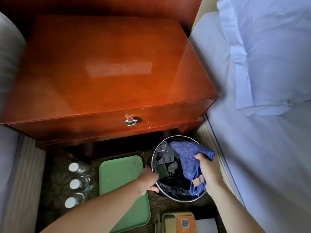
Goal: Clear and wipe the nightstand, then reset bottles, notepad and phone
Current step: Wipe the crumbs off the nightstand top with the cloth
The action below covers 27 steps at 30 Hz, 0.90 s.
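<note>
Fingers of the right hand (207, 172) are clamping a blue cloth (186, 158) over the bin (180, 200); the left hand (149, 180) is gripping the bin's left rim. On the floor, 3 bottles (74, 184) are standing off the left edge of a green tray (121, 174), and a phone (178, 222) is lying below the bin. The nightstand (109, 64) is standing behind.

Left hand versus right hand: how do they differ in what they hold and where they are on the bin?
The left hand grips the rim of the bin at its left edge; the right hand holds a blue cloth instead. The left hand touches the bin, while the right hand hangs over its right side, cloth draping inside. Both work at the bin.
</note>
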Each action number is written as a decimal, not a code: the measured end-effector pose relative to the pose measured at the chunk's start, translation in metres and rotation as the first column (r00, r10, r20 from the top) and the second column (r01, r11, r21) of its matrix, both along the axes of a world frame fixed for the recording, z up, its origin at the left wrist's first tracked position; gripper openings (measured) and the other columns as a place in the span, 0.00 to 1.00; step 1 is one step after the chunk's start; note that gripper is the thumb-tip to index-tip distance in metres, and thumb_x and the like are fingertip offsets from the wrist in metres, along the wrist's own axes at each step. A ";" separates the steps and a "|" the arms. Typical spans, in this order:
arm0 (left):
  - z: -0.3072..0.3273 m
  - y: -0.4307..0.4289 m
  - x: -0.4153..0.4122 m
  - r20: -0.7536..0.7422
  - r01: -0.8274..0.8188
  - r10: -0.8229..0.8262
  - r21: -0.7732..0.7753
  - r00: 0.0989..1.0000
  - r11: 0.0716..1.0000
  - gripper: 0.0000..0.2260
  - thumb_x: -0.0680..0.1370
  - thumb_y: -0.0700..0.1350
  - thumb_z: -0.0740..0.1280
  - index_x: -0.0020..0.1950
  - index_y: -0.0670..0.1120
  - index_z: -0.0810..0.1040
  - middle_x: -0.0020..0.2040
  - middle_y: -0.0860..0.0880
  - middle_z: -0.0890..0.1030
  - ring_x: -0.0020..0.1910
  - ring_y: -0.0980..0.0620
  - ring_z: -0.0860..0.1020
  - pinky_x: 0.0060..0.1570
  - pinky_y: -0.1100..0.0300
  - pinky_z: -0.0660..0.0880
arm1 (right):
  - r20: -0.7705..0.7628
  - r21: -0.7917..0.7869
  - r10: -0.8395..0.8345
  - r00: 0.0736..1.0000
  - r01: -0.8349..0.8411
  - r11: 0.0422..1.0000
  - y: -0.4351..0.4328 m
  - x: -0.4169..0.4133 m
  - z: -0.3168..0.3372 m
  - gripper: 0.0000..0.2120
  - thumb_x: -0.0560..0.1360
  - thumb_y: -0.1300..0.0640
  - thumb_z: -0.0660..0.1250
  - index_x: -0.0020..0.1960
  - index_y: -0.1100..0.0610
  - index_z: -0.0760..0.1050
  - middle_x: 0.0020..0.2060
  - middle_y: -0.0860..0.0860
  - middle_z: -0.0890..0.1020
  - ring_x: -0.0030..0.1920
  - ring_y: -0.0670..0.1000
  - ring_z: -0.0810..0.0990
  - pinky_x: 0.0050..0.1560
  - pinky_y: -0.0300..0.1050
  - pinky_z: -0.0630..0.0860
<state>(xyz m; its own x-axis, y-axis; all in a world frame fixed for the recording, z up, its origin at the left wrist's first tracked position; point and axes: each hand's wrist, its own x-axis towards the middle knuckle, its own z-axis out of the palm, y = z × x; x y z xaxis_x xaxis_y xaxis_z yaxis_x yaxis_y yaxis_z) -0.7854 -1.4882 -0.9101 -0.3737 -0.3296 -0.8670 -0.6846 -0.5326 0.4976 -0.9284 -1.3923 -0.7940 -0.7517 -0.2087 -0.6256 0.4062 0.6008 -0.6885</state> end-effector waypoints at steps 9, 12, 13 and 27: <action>-0.006 0.005 0.013 -0.016 0.043 -0.042 0.059 0.999 0.997 0.21 0.80 0.40 0.61 0.73 0.47 0.63 0.68 0.41 0.73 0.44 0.46 0.85 0.40 0.57 0.83 | -0.056 -0.052 -0.113 0.992 0.110 0.993 -0.010 0.002 0.014 0.03 0.77 0.61 0.64 0.44 0.58 0.73 0.43 0.57 0.74 0.20 0.53 0.75 0.24 0.39 0.70; 0.016 0.000 0.021 -0.027 0.113 -0.111 0.106 0.993 0.988 0.25 0.80 0.50 0.65 0.74 0.47 0.61 0.70 0.41 0.72 0.48 0.49 0.84 0.43 0.61 0.82 | -0.118 -0.130 -0.160 0.980 0.144 0.981 -0.018 0.010 0.020 0.04 0.78 0.60 0.63 0.52 0.57 0.74 0.43 0.52 0.77 0.21 0.58 0.79 0.29 0.45 0.74; 0.025 -0.003 0.025 -0.051 0.159 -0.155 0.106 0.987 0.982 0.28 0.79 0.55 0.66 0.75 0.46 0.61 0.70 0.42 0.71 0.52 0.49 0.82 0.47 0.62 0.81 | -0.167 -0.169 -0.178 0.970 0.149 0.974 -0.023 0.012 0.023 0.04 0.77 0.59 0.63 0.50 0.55 0.75 0.38 0.51 0.76 0.28 0.64 0.81 0.32 0.49 0.76; 0.007 0.015 0.010 0.045 -0.085 0.080 0.138 0.996 0.987 0.26 0.78 0.40 0.67 0.73 0.45 0.61 0.68 0.44 0.72 0.56 0.48 0.78 0.43 0.55 0.83 | -0.575 -0.243 -0.062 0.816 -0.098 0.965 -0.071 0.001 0.050 0.17 0.75 0.70 0.57 0.52 0.50 0.74 0.34 0.47 0.76 0.30 0.45 0.68 0.24 0.29 0.68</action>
